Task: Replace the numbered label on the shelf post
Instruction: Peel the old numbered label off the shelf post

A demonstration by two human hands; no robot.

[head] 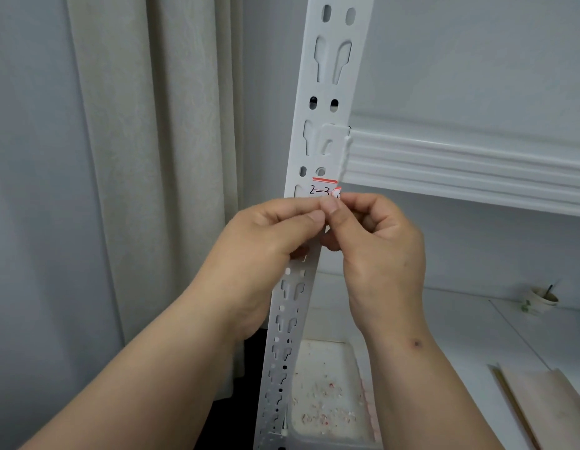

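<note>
The left hand (275, 228) and right hand (373, 228) meet fingertip to fingertip against the white slotted shelf post (327, 92). Both have curled fingers pinching at the lower edge of the label (322, 189). The label sits at twelve o'clock from the fingertips, stuck on the post: white with a red top border, handwritten "2-3", and its right corner peeled and curling off. At five o'clock lies a white tray (327, 433) scattered with paper scraps.

A red-edged label (323, 189) on the white shelf post (327, 102) reads "2-3" in black handwriting.
</note>
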